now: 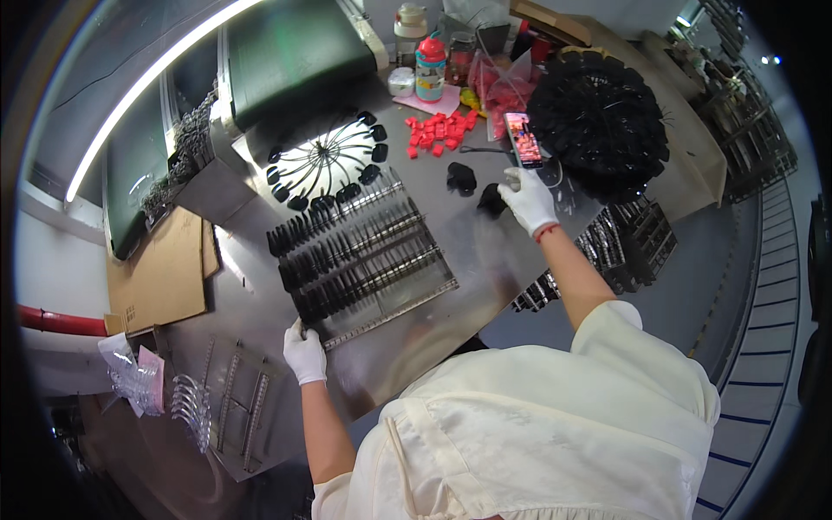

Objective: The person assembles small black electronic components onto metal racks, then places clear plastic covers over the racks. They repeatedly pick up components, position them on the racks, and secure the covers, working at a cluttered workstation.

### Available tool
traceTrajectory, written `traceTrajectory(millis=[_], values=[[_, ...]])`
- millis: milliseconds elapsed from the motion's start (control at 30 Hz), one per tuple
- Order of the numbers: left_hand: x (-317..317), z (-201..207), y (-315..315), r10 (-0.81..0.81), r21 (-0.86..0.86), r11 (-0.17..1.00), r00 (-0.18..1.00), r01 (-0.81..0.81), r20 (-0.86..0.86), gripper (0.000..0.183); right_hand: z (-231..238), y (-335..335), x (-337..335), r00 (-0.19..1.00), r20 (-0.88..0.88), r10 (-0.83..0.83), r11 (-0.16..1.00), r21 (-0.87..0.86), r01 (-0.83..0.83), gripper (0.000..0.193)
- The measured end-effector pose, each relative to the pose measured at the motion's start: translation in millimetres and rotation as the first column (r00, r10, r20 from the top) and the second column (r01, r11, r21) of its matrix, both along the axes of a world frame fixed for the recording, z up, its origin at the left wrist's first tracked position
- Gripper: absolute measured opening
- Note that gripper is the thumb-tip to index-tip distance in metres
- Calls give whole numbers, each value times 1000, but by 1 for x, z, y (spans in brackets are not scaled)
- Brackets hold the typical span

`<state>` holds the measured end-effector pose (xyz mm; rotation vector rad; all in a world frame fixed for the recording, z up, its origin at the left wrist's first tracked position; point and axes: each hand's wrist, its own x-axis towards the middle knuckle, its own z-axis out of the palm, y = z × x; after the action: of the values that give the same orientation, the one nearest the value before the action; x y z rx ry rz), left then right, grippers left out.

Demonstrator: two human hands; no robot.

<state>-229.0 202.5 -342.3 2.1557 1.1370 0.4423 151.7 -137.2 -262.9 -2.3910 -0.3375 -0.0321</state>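
A metal rack (373,299) lies on the steel table, its rows filled with many thin black pieces. My left hand (305,355), in a white glove, has its fingers closed at the rack's near left corner. Farther right, my right hand (530,204), also gloved, reaches over the table with its fingers apart. By its fingertips sits a small black piece (492,200), and a second black piece (461,178) lies just left of that. Beyond the hand a phone (523,140) with a lit screen stands tilted. Whether the right fingertips touch the black piece or the phone is unclear.
Red blocks (436,132) lie scattered behind the rack. A ring of black-tipped wires (322,151) is at the back left, a large round black pile (598,121) at the right. Bottles (430,69) stand at the back. Cardboard (160,277) and empty rack frames (243,403) are on the left.
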Motion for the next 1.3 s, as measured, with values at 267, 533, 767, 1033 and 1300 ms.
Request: traceTrajectory(millis=[267, 533, 767, 1033, 1300], values=[[-17, 5, -15, 74, -36, 997, 991, -70, 111, 38, -31, 36, 16, 981, -119, 156, 763, -616, -196, 38], [10, 104, -74, 239, -728, 664, 876, 168, 420, 37, 19, 33, -43, 970, -123, 212, 977, 4, -213, 41], [31, 108, -116, -6, -905, 53, 906, 422, 423, 43, 58, 96, -217, 356, 206, 912, 341, 103, -934, 59], [-17, 75, -94, -24, -904, -20, 904, 426, 427, 41, 34, 150, -248, 326, 46, 944, 289, 360, -887, 31], [-12, -19, -55, -47, -798, -396, 858, 455, 512, 32, -1, 188, -228, 117, -259, 959, 208, 358, -910, 46]])
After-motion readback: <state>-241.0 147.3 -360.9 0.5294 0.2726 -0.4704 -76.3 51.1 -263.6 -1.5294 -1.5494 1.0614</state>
